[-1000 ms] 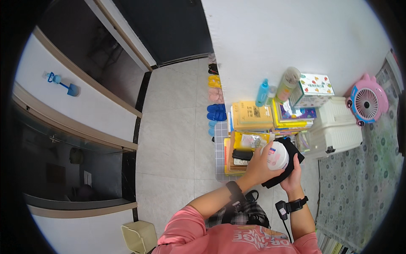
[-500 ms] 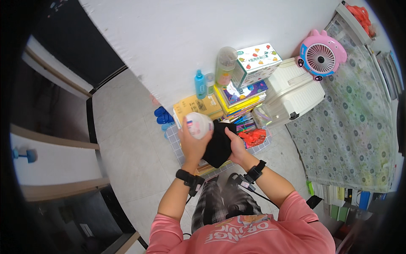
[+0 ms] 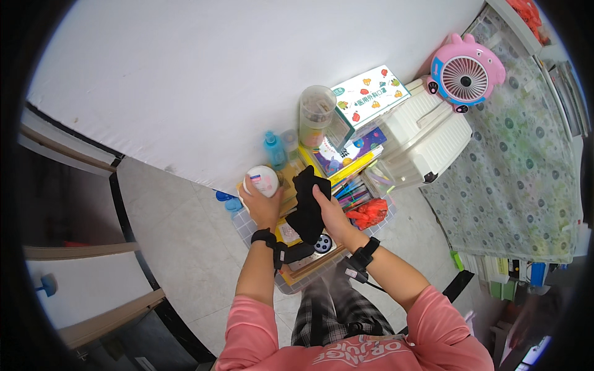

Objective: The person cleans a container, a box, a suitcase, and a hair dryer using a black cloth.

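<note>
My left hand (image 3: 262,208) is closed around a white round jar (image 3: 262,179) with a pale lid, held at the far left of a small low table (image 3: 296,285) with a grid-patterned top. Bunched in my right hand (image 3: 334,217) is a black cloth (image 3: 307,207), hanging over the middle of the table. Whether the jar touches the yellow book beneath it, I cannot tell. Below the cloth lies a phone (image 3: 323,243) with a round camera part. Just beyond the jar stands a blue pump bottle (image 3: 273,150).
Behind the cloth are a clear cylinder (image 3: 316,114), stacked books (image 3: 351,162), a patterned white box (image 3: 374,94) and several pens (image 3: 352,190). A red plastic bag (image 3: 370,213) lies to the right. Farther right stand a white storage bin (image 3: 427,145) and a pink fan (image 3: 465,79).
The jar has moved left and away from the cloth in my left hand. My right hand has drawn the black cloth slightly left, and it hangs narrower. The phone has come into sight.
</note>
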Tool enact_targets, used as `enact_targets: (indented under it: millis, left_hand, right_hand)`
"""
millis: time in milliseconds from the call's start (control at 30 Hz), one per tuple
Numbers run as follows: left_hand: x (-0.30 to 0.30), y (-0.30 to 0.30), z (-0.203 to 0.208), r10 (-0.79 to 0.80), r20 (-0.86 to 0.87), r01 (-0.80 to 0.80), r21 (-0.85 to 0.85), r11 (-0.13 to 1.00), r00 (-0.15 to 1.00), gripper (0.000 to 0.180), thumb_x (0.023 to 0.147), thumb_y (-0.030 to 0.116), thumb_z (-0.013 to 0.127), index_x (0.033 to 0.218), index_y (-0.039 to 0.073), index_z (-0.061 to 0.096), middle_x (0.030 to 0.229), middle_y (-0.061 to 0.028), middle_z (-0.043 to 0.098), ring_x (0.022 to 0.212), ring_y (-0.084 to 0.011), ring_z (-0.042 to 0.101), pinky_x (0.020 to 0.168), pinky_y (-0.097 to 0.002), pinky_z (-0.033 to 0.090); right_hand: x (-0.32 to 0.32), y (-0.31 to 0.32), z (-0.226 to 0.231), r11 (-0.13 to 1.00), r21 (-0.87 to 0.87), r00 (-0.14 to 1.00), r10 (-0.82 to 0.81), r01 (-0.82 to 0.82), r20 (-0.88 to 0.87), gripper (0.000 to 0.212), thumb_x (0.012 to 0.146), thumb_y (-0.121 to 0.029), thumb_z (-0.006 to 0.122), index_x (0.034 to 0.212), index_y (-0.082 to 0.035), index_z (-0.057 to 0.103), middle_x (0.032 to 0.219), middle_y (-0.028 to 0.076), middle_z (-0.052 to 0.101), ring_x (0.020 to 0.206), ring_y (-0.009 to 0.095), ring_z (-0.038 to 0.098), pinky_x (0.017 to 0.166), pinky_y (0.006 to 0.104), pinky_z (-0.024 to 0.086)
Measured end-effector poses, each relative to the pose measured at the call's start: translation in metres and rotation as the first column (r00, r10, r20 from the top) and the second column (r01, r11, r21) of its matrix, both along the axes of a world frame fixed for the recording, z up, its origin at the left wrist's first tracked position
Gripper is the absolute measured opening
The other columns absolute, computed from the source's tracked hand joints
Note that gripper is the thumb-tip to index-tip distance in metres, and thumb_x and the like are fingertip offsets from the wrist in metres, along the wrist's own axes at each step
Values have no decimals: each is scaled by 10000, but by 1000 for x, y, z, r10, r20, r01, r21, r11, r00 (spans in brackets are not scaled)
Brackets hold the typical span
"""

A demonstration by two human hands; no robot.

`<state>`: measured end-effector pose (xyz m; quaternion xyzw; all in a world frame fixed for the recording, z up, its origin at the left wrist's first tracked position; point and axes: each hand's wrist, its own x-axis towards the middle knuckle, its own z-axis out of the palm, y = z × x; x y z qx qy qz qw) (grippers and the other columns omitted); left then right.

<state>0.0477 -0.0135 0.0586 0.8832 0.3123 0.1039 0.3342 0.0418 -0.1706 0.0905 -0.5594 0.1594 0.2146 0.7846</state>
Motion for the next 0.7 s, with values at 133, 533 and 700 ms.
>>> enact_targets:
  millis: [133, 533, 700]
  left_hand:
    - [6, -10, 16, -49, 176, -5, 295, 955, 983, 870, 645, 349, 765, 1333, 80, 305, 1325, -186, 311, 1179, -368, 361, 946, -519, 294]
    - [62, -26, 43, -154, 304, 126, 111, 986, 940, 480, 702, 218, 718, 1089, 11, 524, 1020, -133, 550, 999, -325, 485, 837, -424, 385]
    - [35, -27, 60, -158, 460, 186, -15, 982, 874, 336, 723, 172, 714, 984, 10, 580, 970, -126, 572, 952, -296, 533, 814, -417, 412]
  right_hand:
    - [0, -7, 28, 998, 49, 998, 28, -31, 50, 488, 937, -327, 484, 1240, 54, 454, 1193, 71, 526, 1090, 144, 455, 959, 260, 326]
    - [-19, -40, 55, 984, -133, 984, 132, -115, 122, 456, 955, -321, 441, 1233, 39, 470, 1215, 87, 546, 1103, 139, 473, 954, 263, 338]
    - [-29, -59, 72, 988, -130, 966, 115, -86, 233, 452, 965, -315, 414, 1227, 48, 472, 1233, 92, 531, 1135, 155, 460, 968, 265, 327]
